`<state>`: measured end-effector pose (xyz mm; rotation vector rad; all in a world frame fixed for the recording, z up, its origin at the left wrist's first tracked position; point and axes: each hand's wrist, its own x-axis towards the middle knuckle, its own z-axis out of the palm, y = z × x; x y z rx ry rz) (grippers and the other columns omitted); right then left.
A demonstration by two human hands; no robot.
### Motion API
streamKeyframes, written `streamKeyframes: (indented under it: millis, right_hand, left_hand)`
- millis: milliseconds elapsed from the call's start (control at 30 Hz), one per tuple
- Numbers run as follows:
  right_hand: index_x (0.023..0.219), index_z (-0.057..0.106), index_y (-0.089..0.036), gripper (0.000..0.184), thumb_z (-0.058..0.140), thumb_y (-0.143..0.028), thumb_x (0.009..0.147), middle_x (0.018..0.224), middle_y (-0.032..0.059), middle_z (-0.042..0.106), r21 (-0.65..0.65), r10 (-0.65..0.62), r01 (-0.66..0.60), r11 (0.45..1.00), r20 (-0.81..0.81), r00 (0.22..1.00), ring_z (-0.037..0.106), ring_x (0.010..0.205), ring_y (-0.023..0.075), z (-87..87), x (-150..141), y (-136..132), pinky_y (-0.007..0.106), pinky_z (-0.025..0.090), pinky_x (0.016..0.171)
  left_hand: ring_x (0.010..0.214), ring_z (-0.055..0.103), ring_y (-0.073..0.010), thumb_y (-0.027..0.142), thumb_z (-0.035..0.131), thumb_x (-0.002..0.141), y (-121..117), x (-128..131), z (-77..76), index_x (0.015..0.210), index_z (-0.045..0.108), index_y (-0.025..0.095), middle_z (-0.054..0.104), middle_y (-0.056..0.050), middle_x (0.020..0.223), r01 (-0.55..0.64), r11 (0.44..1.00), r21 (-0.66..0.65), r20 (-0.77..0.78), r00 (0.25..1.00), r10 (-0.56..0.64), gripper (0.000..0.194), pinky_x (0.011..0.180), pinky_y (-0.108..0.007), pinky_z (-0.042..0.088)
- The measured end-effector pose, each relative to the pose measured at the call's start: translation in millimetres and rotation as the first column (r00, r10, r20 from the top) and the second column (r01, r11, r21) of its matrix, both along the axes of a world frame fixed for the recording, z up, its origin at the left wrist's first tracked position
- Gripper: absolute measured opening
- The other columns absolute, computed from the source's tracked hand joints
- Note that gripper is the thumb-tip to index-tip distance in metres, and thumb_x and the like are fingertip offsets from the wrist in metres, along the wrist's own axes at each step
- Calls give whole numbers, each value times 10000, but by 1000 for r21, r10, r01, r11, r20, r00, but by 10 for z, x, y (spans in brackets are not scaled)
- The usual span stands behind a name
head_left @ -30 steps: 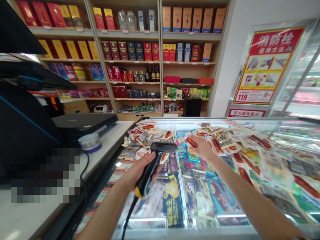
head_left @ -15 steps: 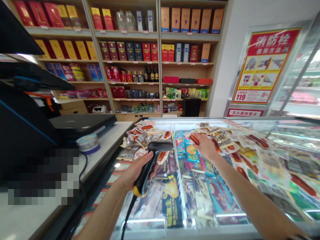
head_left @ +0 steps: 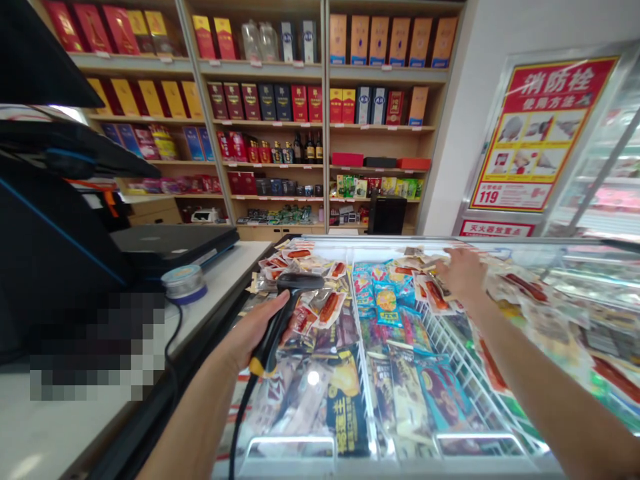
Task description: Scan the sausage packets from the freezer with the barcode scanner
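Observation:
My left hand (head_left: 263, 327) is wrapped round the grip of a black corded barcode scanner (head_left: 285, 313), over the left side of a glass-topped freezer. Beneath and beyond the scanner lie vacuum-packed sausages (head_left: 329, 308) and other snack packets in a heap. My right hand (head_left: 465, 275) reaches to the packets at the far right part of the freezer top. A sausage packet (head_left: 434, 293) lies just left of it. Motion blurs the fingers, so whether they grip a packet cannot be made out.
Blue ice-cream packs (head_left: 386, 303) and a white wire basket (head_left: 450, 340) show in the freezer. More packets (head_left: 530, 313) spread to the right. On the left counter (head_left: 235, 267) stand a round tin (head_left: 184, 283) and black checkout equipment (head_left: 170, 243). Shelves of boxes (head_left: 250, 103) line the back.
My right hand has moved right, and packets near it have shifted, uncovering the basket's wire side. My left hand and the scanner have moved slightly left; more sausage packets show beside it.

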<state>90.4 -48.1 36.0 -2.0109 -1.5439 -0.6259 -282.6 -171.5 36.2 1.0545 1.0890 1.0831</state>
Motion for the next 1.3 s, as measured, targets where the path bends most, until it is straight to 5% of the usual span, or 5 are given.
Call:
streamKeyframes:
  millis: [167, 400, 600, 867, 1300]
  right_hand:
    - [923, 575, -198, 443, 290, -503, 773, 862, 70, 616, -287, 444, -472, 834, -160, 882, 543, 856, 196, -262, -1131, -236, 292, 392, 696]
    - [1122, 398, -197, 592, 419, -581, 673, 941, 91, 576, -276, 484, -511, 814, -163, 860, 521, 888, 226, -493, -2047, -461, 308, 392, 667]
    - [998, 483, -181, 318, 430, -341, 729, 928, 85, 566, -327, 450, -479, 814, -165, 878, 530, 847, 200, -551, -1785, -298, 286, 393, 668]
    - [1200, 366, -122, 483, 387, -224, 728, 1024, 94, 524, -121, 573, -600, 791, -199, 795, 477, 930, 177, -631, -1221, -213, 279, 352, 825]
    - [1188, 376, -162, 471, 380, -215, 720, 1078, 84, 489, -48, 597, -609, 792, -150, 788, 447, 984, 185, -610, -1118, -248, 299, 351, 846]
  left_hand:
    - [418, 476, -81, 468, 510, 669, -2, -6, 9, 676, 535, 122, 562, -27, 573, -42, 999, -22, -2, 999, 42, 347, 388, -189, 367]
    - [394, 449, -71, 489, 466, 691, -53, 91, 28, 624, 519, 123, 528, -12, 524, -39, 999, 38, -60, 997, 41, 376, 365, -177, 342]
    - [427, 475, -81, 480, 466, 699, -22, 79, -19, 667, 521, 124, 550, -26, 578, 49, 999, 9, -21, 999, -48, 361, 389, -188, 365]
    - [442, 484, -87, 445, 483, 704, -67, 171, -12, 724, 533, 134, 541, -11, 571, 120, 993, -19, 57, 991, -118, 316, 392, -189, 369]
    - [423, 474, -81, 447, 484, 702, -86, 243, -19, 760, 537, 137, 530, 4, 551, 150, 989, -15, 90, 985, -148, 320, 394, -190, 358]
